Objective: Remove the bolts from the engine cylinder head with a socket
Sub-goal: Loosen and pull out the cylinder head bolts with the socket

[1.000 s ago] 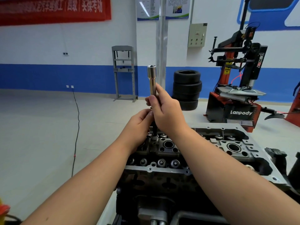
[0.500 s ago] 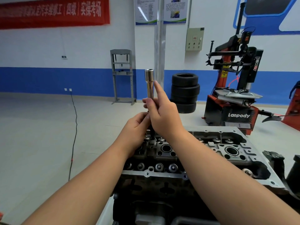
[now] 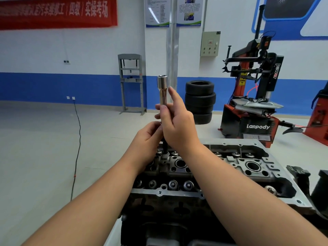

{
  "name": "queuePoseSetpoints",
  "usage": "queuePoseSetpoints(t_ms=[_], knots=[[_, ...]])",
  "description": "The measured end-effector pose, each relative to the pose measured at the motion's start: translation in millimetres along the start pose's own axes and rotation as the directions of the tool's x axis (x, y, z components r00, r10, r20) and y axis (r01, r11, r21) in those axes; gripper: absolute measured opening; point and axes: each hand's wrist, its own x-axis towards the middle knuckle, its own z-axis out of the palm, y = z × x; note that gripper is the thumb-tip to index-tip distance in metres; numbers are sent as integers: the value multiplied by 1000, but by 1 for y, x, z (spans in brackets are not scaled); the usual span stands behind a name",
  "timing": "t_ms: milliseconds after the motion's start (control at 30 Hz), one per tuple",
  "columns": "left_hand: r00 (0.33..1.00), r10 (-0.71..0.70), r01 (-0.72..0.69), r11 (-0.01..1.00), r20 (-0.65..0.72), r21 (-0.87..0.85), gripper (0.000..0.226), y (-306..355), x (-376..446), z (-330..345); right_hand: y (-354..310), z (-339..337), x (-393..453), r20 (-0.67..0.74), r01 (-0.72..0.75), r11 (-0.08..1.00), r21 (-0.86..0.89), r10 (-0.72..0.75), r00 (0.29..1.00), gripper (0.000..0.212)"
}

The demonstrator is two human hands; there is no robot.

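Seen from the camera on your head, your right hand [image 3: 177,125] grips a long chrome socket [image 3: 162,90] upright above the engine cylinder head [image 3: 230,167], thumb and curled fingers wrapped round its lower shaft while the index finger stretches up along its right side. The socket's open end points at the ceiling, level with the blue wall stripe behind it. Your left hand [image 3: 149,137] sits just beneath and against the right, its fingertips pinching a dark bolt [image 3: 165,147] whose shank drops straight down between both hands toward the head; whether the bolt's top end sits in the socket cannot be told, because your hands cover the joint. The bolt's lower end stands at the far left part of the cylinder head, among the valve springs, close beside 1 of the round plug wells.

The cylinder head lies flat on a dark engine block [image 3: 168,213] directly before you, both forearms reaching across its near edge. On the workshop floor behind stand a stack of 3 tires [image 3: 200,102], a grey steel press frame [image 3: 131,82], and a red-and-black tire changer [image 3: 255,96] marked Lanpody. A black cable [image 3: 78,139] trails from a wall socket across the floor at left. A red banner [image 3: 56,12] hangs on the white wall.
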Motion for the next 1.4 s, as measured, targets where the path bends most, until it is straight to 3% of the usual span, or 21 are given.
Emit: queuePoseSetpoints(t_ms=[200, 400, 600, 800, 900, 967, 1200, 1400], knots=[[999, 19, -19, 1000, -50, -3, 19, 0, 0, 2, 3, -2, 2, -86, 107, 994, -29, -109, 990, 16], [1000, -2, 2, 1000, -2, -21, 21, 2, -2, 2, -1, -1, 1, -7, -24, 1000, -9, 24, 1000, 45], [998, 7, -10, 999, -69, -49, 16, -1, 0, 1, 3, -4, 2, -76, 69, 998, -11, -69, 995, 25], [1000, -8, 9, 999, 5, -48, 20, 2, -3, 2, 0, -3, 3, -34, 9, 1000, 1, -9, 999, 44], [999, 0, -3, 998, -44, -60, 8, 2, -1, 1, -1, -2, 3, -66, 69, 998, -14, -70, 995, 37], [998, 8, -11, 998, -65, -54, 12, 0, 0, 1, 1, -3, 4, -91, 105, 993, -48, -109, 990, 31], [1000, -19, 18, 997, -12, -77, 27, 1, -1, 1, -1, -1, 1, -14, 33, 999, 32, -33, 999, 45], [996, -25, 18, 997, -82, -78, 19, 1, 0, 1, 0, -2, 3, -90, 89, 996, 1, -89, 992, 32]])
